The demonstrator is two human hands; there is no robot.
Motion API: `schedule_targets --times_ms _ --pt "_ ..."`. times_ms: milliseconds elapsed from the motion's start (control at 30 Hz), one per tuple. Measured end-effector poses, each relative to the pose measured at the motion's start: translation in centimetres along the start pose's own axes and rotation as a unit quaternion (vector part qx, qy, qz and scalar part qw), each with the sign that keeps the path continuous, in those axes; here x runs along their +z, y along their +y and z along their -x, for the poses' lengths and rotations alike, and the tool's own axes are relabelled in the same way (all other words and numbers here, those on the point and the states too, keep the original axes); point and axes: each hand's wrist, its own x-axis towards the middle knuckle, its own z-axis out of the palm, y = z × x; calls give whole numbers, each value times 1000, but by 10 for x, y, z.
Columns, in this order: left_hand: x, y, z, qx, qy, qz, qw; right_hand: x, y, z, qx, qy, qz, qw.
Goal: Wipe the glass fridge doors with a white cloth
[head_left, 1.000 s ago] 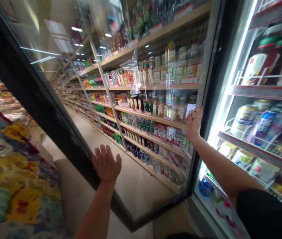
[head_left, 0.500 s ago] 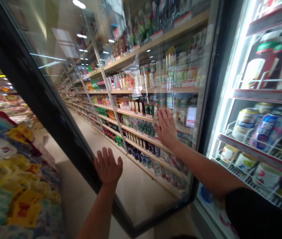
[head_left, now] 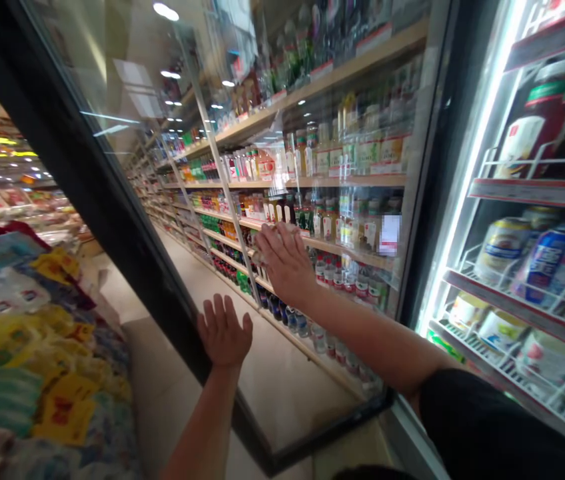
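Observation:
A glass fridge door [head_left: 312, 80] with a black frame [head_left: 87, 180] stands swung open in front of me. My left hand [head_left: 223, 331] lies flat with fingers spread against the door's black left edge. My right hand [head_left: 285, 260] presses open-palmed on the glass near the door's middle, holding nothing. A small white label [head_left: 390, 235] is stuck on the glass to the right of that hand.
The lit fridge [head_left: 537, 253] on the right holds cans and bottles on wire shelves. Through the glass a long aisle of wooden shelves [head_left: 312, 180] with bottles runs away. Piled coloured packets [head_left: 27, 347] sit at the left, with tiled floor [head_left: 162, 393] between.
My right hand has slid left across the glass, from the door's right edge by the label to near its middle. The left hand has stayed on the frame.

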Motion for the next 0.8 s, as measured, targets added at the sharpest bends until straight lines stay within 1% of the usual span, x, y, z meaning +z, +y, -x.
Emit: schedule_targets --times_ms 67,133,167,200,233,333,367,400,433,467,533,567,600,633,767,800 --pt "0 0 0 -10 -8 4 1000 7 -8 5 -61 -4 3 998" --pt "-1 0 0 -1 -7 -5 1000 13 -14 11 -132 -10 2 991" --pt "-1 1 0 7 -4 -11 1000 14 -14 10 -148 -10 1 989" --pt "-1 1 -1 15 0 -17 1000 13 -13 6 -144 -6 -1 990" --pt "-1 1 -1 21 3 -22 1000 10 -10 -1 -124 1 -3 992" --pt "-1 2 -2 17 5 -18 1000 -2 -1 -24 -16 32 -5 999" --pt "-1 2 -1 10 3 -9 1000 -4 1 -28 12 38 -6 999" --pt "0 2 -1 0 -1 2 1000 -5 1 -27 22 39 -8 999" --pt "0 1 0 -10 -6 12 1000 -4 0 -24 11 33 -11 999" --pt "0 1 0 -17 -12 19 1000 -2 -2 -19 -18 20 -16 999" --pt "0 1 1 -21 -22 18 999 0 -3 -8 -99 -15 -26 995" --pt "0 1 1 -19 -24 12 999 -1 -2 -6 -127 -27 -29 991" --pt "0 0 1 -15 -22 4 1000 -3 0 -7 -134 -30 -28 990" --pt "0 0 1 -9 -18 -3 1000 -7 5 -11 -120 -25 -26 992" --pt "0 0 1 -8 -10 -7 1000 -22 23 -30 20 26 -19 999" --pt "1 0 1 -14 -13 -2 1000 -22 24 -30 34 33 -19 999"
